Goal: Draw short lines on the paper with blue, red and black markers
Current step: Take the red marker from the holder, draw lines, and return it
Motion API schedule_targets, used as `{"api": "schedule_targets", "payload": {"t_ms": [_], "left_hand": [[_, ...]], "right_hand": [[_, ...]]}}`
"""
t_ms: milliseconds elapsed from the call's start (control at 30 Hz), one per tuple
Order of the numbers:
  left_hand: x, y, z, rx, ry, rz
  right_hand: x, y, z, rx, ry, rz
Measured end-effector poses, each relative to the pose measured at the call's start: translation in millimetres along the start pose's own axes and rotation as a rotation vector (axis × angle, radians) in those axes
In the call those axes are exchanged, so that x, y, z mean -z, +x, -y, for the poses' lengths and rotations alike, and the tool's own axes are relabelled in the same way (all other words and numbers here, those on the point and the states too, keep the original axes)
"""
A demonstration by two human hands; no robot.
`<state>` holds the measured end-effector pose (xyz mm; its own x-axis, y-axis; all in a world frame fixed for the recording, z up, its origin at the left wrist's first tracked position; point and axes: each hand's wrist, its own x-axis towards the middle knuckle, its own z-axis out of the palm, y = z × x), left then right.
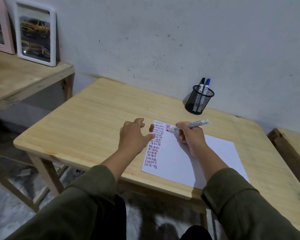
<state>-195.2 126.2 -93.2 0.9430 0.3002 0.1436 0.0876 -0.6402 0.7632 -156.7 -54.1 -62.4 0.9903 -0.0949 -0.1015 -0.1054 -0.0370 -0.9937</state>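
White paper bears columns of short blue, red, black dashes; right hand grips uncapped red marker; left hand splayed, fingertip touching paper edge.

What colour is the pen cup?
Black wire mesh, clearest in the head view.

The right hand holds a red marker with its tip on the paper, beside rows of short lines. Left of it, the left hand presses the paper's edge, near the red cap. Behind, a cup holds two markers.
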Motion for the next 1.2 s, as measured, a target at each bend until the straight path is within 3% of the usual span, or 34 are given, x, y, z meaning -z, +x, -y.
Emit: {"api": "schedule_targets", "payload": {"t_ms": [300, 500, 567, 633, 700, 767, 967, 1200], "left_hand": [[3, -1, -13, -0.059, 0.109, 0.043], [1, 6, -24, -0.106, 0.148, 0.014], [0, 9, -32, -0.029, -0.035, -0.025], [2, 14, -47, 0.140, -0.416, -0.050], [6, 16, -66, 0.285, -0.748, -0.021], [9, 18, -84, 0.343, -0.916, 0.027], [14, 15, -129, 0.364, -1.079, 0.126], [15, 14, -153, 0.375, -1.070, 0.184]], "right_hand": [[4, -10, 6, -0.057, 0.363, 0.003], [12, -13, 16, -0.016, 0.320, 0.006], [15, -15, 24, 0.005, 0.328, 0.029], [18, -18, 35, 0.042, 0.332, 0.064], [19, -23, 49, 0.097, 0.319, 0.108], [21, -28, 62, 0.145, 0.301, 0.130], [30, -35, 94, 0.254, 0.227, 0.145], [42, -37, 106, 0.298, 0.182, 0.121]]}}
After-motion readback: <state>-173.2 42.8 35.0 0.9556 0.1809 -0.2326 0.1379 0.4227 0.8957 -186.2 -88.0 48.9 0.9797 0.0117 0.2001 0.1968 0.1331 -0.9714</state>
